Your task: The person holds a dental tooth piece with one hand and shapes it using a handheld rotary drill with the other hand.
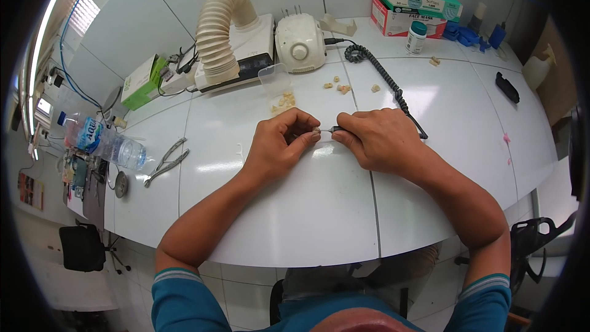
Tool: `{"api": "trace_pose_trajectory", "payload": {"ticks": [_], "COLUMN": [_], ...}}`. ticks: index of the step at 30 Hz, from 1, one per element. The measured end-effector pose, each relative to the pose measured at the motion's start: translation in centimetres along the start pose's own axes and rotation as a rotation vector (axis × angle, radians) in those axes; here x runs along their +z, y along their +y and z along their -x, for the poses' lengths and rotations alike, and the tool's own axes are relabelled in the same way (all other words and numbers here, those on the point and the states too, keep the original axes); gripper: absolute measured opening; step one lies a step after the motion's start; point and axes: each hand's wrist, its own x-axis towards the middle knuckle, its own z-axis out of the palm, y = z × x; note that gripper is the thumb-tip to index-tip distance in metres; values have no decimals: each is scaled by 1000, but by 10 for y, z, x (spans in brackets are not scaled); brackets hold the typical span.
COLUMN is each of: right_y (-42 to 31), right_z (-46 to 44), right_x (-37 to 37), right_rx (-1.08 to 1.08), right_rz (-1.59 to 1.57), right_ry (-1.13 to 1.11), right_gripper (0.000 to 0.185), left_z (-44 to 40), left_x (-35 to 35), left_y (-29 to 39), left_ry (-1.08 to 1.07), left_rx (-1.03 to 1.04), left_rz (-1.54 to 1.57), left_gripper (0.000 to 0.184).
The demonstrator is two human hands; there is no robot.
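My left hand [281, 141] pinches a tiny piece [316, 130] between thumb and fingertips; its shape is mostly hidden. Closed around a dark rotary handpiece [335, 128] is my right hand [378, 138], and the thin metal tip points left and meets the piece. A black coiled cord [388, 80] runs from behind my right hand to a white control unit [300, 43]. Beyond my left hand, a clear plastic tub [275, 78] lies with small yellowish pieces [283, 102] at its mouth. Several more small pieces [343, 88] are scattered on the white table [295, 209].
A ribbed suction hose [216, 31] arches at the back left. Metal pliers [167, 162] and a water bottle [104, 141] lie left. Mask boxes [409, 19], a white bottle [416, 38] and a black object [507, 87] are on the right.
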Motion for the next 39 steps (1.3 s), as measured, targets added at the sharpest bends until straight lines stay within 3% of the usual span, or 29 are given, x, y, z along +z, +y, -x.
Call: {"api": "trace_pose_trajectory", "payload": {"ticks": [39], "right_y": [4], "right_z": [-1], "right_x": [2], "right_rx": [-48], "right_rz": [-19], "right_ry": [41], "right_gripper": [33], "left_z": [1], "left_x": [-1], "left_y": [4], "left_ry": [-20], "left_rx": [5], "left_rz": [-3], "left_gripper": [12]}}
